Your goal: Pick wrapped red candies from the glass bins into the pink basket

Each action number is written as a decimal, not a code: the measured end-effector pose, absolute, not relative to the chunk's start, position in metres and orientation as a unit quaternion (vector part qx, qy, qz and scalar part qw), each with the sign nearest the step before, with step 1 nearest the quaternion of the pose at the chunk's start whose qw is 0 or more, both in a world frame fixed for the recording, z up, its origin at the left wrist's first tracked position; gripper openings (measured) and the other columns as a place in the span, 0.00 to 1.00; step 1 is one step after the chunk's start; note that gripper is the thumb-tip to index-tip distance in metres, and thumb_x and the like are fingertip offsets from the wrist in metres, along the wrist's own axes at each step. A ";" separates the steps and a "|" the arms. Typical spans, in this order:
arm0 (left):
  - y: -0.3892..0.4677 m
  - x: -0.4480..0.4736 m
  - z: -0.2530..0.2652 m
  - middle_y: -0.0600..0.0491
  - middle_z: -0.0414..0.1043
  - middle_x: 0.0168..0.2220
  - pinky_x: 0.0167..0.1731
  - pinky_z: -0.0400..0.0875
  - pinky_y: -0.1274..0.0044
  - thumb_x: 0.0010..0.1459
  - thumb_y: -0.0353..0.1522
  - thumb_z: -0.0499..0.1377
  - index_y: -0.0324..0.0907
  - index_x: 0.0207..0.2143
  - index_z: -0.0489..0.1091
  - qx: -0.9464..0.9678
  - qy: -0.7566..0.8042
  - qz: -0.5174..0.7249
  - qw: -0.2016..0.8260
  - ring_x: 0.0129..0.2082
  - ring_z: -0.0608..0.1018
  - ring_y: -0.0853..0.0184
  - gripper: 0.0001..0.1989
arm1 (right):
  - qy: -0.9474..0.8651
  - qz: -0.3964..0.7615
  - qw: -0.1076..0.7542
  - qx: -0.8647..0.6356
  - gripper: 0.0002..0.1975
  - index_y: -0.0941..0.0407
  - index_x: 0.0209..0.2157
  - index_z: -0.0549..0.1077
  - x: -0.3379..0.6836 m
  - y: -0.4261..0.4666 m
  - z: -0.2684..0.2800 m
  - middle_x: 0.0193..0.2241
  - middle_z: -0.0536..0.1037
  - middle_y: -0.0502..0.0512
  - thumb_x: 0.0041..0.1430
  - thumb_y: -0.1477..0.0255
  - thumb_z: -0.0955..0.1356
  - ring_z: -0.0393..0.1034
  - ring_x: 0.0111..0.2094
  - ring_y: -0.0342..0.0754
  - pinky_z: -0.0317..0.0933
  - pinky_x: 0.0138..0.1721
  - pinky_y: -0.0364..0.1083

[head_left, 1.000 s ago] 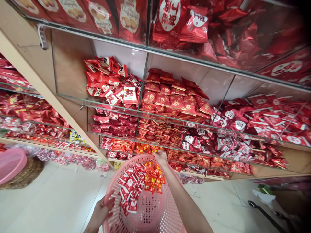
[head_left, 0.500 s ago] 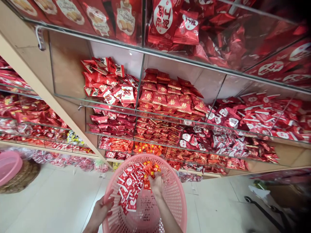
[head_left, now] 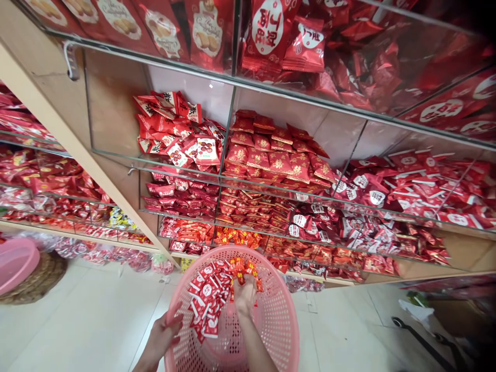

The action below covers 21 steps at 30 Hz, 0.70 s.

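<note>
A pink perforated plastic basket (head_left: 287, 320) stands low in front of me. My left hand (head_left: 165, 333) grips its left rim, thumb outside and fingers curled over the edge. Inside, on the left, lies a heap of red packets with white marks (head_left: 211, 294). Small orange-red wrapped candies with yellow print (head_left: 242, 266) are beside them at the far side. Reaching down into the basket, my right hand (head_left: 245, 295) has its fingers curled at these candies; its fingertips are partly hidden among them.
Glass-fronted shelves (head_left: 174, 173) filled with red packaged sweets rise just beyond the basket. Another pink basket (head_left: 17, 263) rests on a wicker one (head_left: 48, 276) at the left. Black metal legs (head_left: 422, 343) stand at the lower right on the tiled floor (head_left: 96, 320).
My right hand has shifted slightly left and down within the basket, and the orange-red candies lie more spread out towards the right. My left hand stays on the rim.
</note>
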<state>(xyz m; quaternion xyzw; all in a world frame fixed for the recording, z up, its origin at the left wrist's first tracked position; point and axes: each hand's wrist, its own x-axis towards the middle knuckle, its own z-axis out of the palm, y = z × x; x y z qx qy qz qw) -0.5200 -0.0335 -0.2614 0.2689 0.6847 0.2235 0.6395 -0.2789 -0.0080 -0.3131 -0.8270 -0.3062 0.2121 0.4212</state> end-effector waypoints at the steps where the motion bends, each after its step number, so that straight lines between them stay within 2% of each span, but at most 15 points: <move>1: -0.033 -0.520 -0.260 0.48 0.70 0.40 0.30 0.69 0.76 0.40 0.34 0.63 0.39 0.51 0.63 0.266 0.684 0.223 0.641 0.36 0.71 0.63 0.32 | -0.297 0.192 0.409 -0.841 0.15 0.55 0.32 0.67 -0.279 -0.005 -0.313 0.33 0.74 0.63 0.48 0.58 0.65 0.69 0.36 0.60 0.59 0.36 0.52; 8: -0.032 -0.516 -0.243 0.47 0.70 0.40 0.32 0.69 0.76 0.46 0.30 0.59 0.36 0.54 0.61 0.263 0.683 0.210 0.648 0.36 0.71 0.64 0.30 | -0.297 0.154 0.391 -0.857 0.23 0.58 0.39 0.67 -0.287 -0.007 -0.309 0.38 0.72 0.66 0.51 0.53 0.64 0.69 0.39 0.61 0.61 0.38 0.52; 12: -0.032 -0.515 -0.242 0.48 0.70 0.36 0.30 0.69 0.76 0.45 0.31 0.60 0.36 0.53 0.61 0.260 0.675 0.223 0.653 0.33 0.70 0.65 0.31 | -0.322 0.132 0.397 -0.849 0.25 0.59 0.42 0.67 -0.284 -0.009 -0.296 0.40 0.71 0.67 0.56 0.51 0.61 0.68 0.41 0.59 0.60 0.42 0.52; 17: -0.033 -0.514 -0.239 0.52 0.69 0.28 0.29 0.68 0.76 0.41 0.31 0.61 0.35 0.49 0.65 0.267 0.672 0.234 0.650 0.30 0.70 0.65 0.29 | -0.434 0.124 0.384 -0.806 0.15 0.58 0.41 0.69 -0.276 0.039 -0.260 0.39 0.74 0.62 0.59 0.62 0.60 0.65 0.44 0.56 0.54 0.46 0.51; 21: -0.035 -0.516 -0.239 0.52 0.70 0.30 0.29 0.68 0.77 0.41 0.31 0.61 0.39 0.49 0.66 0.253 0.674 0.243 0.650 0.32 0.72 0.65 0.28 | -0.497 0.179 0.314 -0.789 0.10 0.56 0.39 0.72 -0.273 0.100 -0.245 0.38 0.76 0.59 0.55 0.70 0.65 0.64 0.44 0.56 0.50 0.45 0.52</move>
